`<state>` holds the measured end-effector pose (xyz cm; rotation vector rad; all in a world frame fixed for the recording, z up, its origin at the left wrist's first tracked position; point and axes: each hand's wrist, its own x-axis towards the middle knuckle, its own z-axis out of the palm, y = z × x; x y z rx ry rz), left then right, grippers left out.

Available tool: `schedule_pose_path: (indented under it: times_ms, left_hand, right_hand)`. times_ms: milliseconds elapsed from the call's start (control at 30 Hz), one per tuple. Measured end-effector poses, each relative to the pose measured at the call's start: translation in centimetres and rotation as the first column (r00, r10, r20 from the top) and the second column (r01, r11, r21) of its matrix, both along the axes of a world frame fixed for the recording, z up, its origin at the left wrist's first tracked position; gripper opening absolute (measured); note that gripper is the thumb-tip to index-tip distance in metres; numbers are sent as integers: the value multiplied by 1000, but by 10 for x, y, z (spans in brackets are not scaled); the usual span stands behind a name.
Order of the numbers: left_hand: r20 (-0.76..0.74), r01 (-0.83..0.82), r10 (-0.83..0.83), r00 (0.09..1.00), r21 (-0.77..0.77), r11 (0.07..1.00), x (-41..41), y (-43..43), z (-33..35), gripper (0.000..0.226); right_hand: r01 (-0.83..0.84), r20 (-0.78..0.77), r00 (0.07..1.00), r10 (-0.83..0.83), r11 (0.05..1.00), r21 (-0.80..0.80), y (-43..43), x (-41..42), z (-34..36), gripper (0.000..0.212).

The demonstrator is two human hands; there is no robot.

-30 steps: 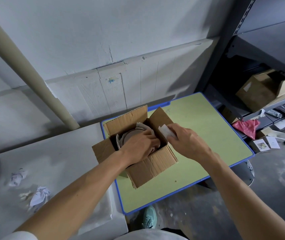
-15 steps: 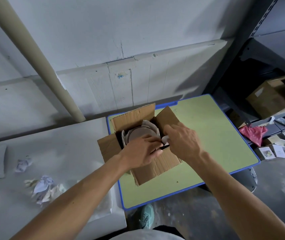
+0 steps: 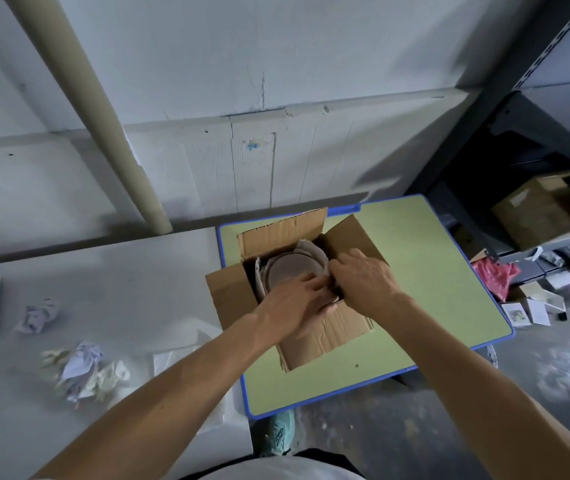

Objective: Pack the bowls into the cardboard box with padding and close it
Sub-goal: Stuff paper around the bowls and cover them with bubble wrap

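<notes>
Fingers (image 3: 312, 289) of left hand (image 3: 294, 303) and right hand (image 3: 363, 282) pinch padding (image 3: 313, 250).

one open cardboard box (image 3: 325, 337) with four flaps spread. inside the box, one round bowl (image 3: 288, 271) shows; any beneath it cannot be told. two hands meet at the box's right rim: left hand (image 3: 297, 299) and right hand (image 3: 363, 278). one green table (image 3: 432, 271) under the box. left of the box, three clumps of crumpled paper (image 3: 80, 370). right of the box, one second carton (image 3: 540, 216), one red cloth (image 3: 494, 277), about four small cards (image 3: 538, 311). nearer than the box, one shoe (image 3: 278, 433).
</notes>
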<state>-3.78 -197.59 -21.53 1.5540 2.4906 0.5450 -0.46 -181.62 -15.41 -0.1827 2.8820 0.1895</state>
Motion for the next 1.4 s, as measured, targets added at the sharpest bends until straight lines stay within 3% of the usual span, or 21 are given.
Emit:
schedule_pose_path:
  times_ms: [67,167,433,667,933,1167,1400]
  left_hand:
    - [6,-2,1,1000,8,1000,0,0,0,29]
    - [35,-5,6,999,-27,1000,0,0,8,30]
    - [25,-21,23,999,-54,998,4,1,7,36]
    - [0,-31,31,1000,-13,999,11,-3,11,35]
    - [29,-78,78,997,-21,997,13,1,16,36]
    - [-50,-59,56,997,-50,997,15,-2,7,31]
    - [-71,-54,46,996,-118,992,19,-5,14,54]
  right_hand:
    - [-14,72,997,12,999,34,0,-1,-1,30]
    - [24,135,991,-12,996,-91,7,2,0,22]
    - [9,-41,999,-13,996,-93,13,4,3,11]
    - [43,-97,994,-58,988,-149,19,6,-8,16]
    - [65,-110,991,-73,995,-76,15,1,-12,16]
    - [85,-50,995,-87,996,-30,19,-7,0,20]
    - [101,-38,994,-100,995,19,9,-6,-13,19]
